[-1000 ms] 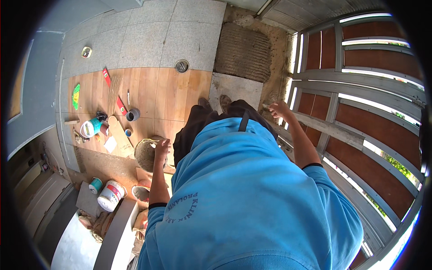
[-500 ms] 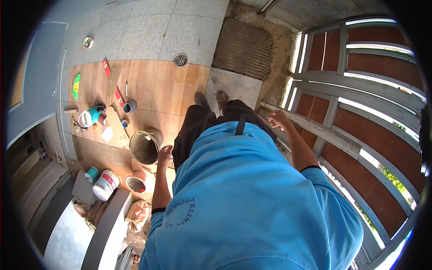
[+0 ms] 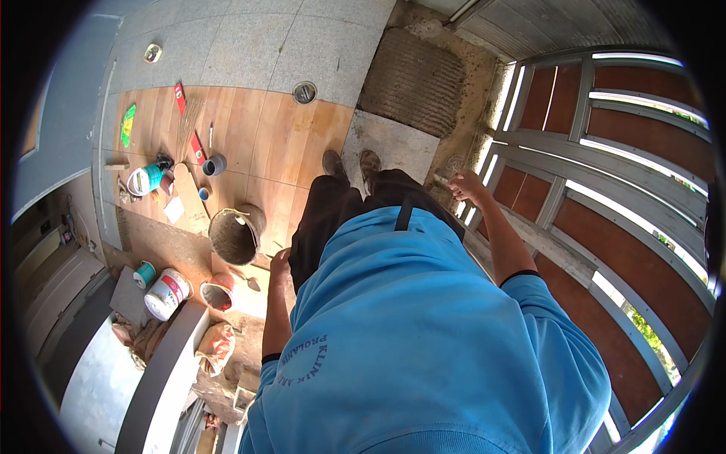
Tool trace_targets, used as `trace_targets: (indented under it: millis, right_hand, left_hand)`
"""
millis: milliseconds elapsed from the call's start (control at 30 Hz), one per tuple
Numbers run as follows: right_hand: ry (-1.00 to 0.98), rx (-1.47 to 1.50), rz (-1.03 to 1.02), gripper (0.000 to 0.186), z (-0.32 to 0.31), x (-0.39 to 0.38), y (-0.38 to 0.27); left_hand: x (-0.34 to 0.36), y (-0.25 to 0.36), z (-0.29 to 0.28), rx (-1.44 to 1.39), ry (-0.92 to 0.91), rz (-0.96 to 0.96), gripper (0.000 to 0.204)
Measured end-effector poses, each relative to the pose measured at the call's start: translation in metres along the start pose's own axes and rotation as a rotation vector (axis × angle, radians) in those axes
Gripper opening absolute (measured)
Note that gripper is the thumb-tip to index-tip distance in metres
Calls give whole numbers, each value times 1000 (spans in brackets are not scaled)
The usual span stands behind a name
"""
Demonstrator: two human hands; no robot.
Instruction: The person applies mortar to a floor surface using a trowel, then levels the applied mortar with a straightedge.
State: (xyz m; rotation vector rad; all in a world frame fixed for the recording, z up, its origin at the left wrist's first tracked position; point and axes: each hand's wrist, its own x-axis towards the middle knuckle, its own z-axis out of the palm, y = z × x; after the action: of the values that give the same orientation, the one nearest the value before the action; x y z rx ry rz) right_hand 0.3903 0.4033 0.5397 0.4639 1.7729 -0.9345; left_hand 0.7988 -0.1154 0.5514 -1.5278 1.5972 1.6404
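1. Wood-look tiles [image 3: 249, 136] covered part of the floor where you stood. A bare mortar patch [image 3: 412, 79] lay ahead of your two shoes [image 3: 350, 163], and a metal gate [image 3: 544, 189] stood on your right.
2. Your left hand [image 3: 280, 263] hung beside your thigh, above and apart from the grey bucket [image 3: 231, 236] and the small trowel [image 3: 248, 281]. Its fingers were turned away, so I cannot tell whether its grip was released or clenched.
3. Your right hand [image 3: 465, 185] was at the gate's lower rail with its fingers curled. I cannot tell whether its grip held the rail, a thin tool or nothing.
4. I judged this a standing pause in floor laying, with neither hand on the mortar. Taking up the trowel would have called for bending down to your left.
5. Counted:
   - one bucket and one trowel;
   - one white tub [image 3: 168, 293] lying on its side;
   - one teal-banded tub [image 3: 145, 180];
   - two small cups [image 3: 214, 164];
   - two round floor drains [image 3: 305, 92].
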Motion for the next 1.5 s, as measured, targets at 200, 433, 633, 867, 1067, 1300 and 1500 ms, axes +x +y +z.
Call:
trace_targets:
  millis: [200,433,633,867,1067,1300,1500]
  right_hand:
    - [-10,-26,-2,20,1,6,5]
    - [-56,56,14,17,-2,14,10]
    - [9,-13,16,17,-4,8,7]
    - [-70,49,78,19,-11,20,11]
    - [-82,-11,57,16,-17,35,3]
    - [-137,32,77,12,-18,52,-32]
    - [-113,-200,27,28,-15,58,-49]
  left_hand:
    - [-32,12,9,-49,-22,-24,38]
    - [-30,18,16,-115,-36,-53,37]
    - [-28,27,17,-115,-65,-17,41]
    - [-43,17,27,-188,-30,-109,40]
    - [-79,7,36,-297,-16,-221,39]
    - [-80,-46,31,-274,84,-228,42]
    - [-85,-69,34,-231,111,-225,45]
